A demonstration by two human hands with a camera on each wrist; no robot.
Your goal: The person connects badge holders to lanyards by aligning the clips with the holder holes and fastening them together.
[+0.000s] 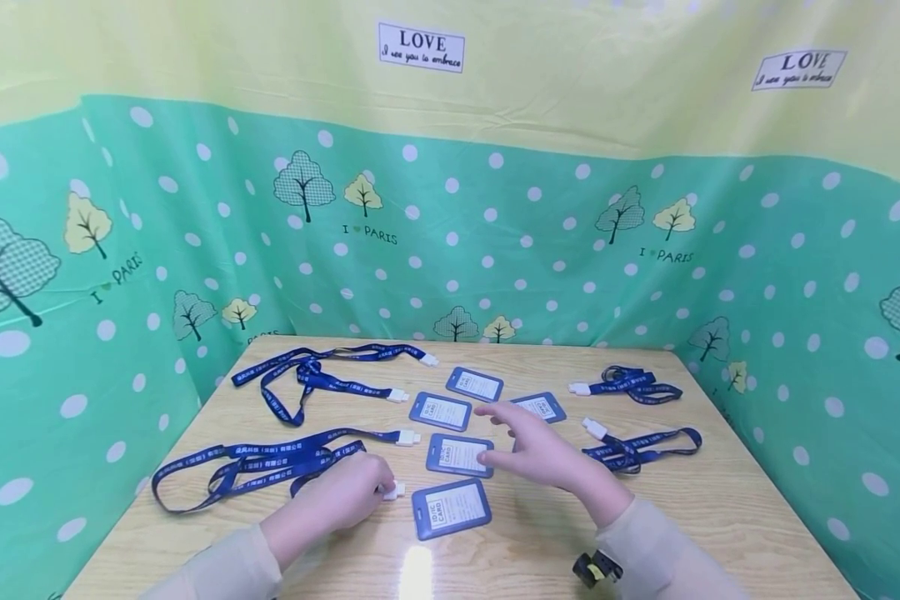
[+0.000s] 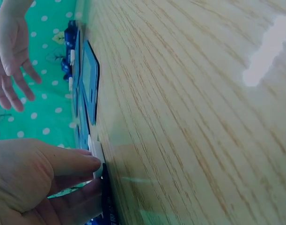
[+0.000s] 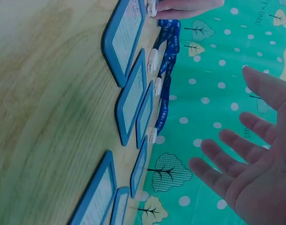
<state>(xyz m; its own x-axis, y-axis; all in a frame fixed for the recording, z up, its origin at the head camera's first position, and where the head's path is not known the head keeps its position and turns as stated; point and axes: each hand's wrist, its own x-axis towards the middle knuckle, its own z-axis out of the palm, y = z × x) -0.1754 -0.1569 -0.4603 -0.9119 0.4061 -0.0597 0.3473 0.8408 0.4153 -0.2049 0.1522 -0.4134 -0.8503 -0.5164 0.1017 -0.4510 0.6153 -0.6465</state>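
My left hand [image 1: 345, 493] pinches the white plastic clip [image 2: 97, 152] of a blue printed lanyard between thumb and fingers, low over the wood. Just right of it lies the nearest blue ID card holder [image 1: 451, 508], flat, with a white card inside. My right hand [image 1: 542, 450] hovers above the card holders with its fingers spread and nothing in them, as the right wrist view shows too. Beneath and beside it lie another card holder [image 1: 450, 455] and one partly covered by the hand [image 1: 543, 407]. Two more card holders, one at the middle [image 1: 440, 412] and one at the back [image 1: 475, 384], lie beyond.
On the left, another lanyard [image 1: 270, 454] lies looped, with more lanyards [image 1: 330, 383] behind it. Two folded lanyards [image 1: 633, 385] [image 1: 645, 450] lie on the right. A green dotted curtain [image 1: 450, 250] encloses the wooden table [image 1: 720, 533] at back and sides.
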